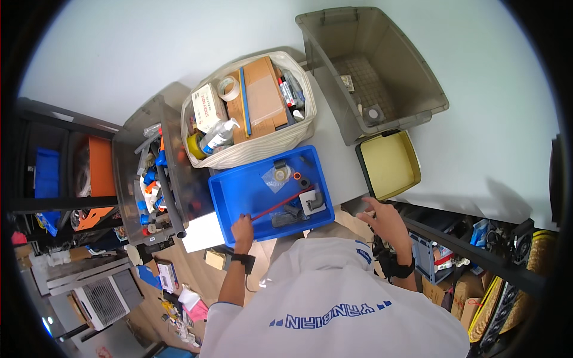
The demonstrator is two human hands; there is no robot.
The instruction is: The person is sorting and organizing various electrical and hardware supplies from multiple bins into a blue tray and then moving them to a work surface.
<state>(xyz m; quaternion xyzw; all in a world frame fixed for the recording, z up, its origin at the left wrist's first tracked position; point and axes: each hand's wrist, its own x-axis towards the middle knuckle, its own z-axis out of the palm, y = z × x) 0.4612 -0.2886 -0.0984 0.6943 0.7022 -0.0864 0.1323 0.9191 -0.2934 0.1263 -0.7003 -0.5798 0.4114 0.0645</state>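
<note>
A blue plastic tray lies before me. My left hand is at its near left edge, fingers curled at the end of a thin red rod; whether they grip it is hard to tell. The rod slants across the tray towards a grey pipe elbow on a white square plate. Grey pipe fittings, an orange ring and a tape roll on clear plastic also lie inside. My right hand is raised to the right of the tray, fingers apart, holding nothing.
Behind the tray stands a fabric basket with tape, cardboard, markers and a pump bottle. A grey translucent bin stands at the back right, a yellow-lined container in front of it. A bin of pipe fittings is at left. Shelving flanks both sides.
</note>
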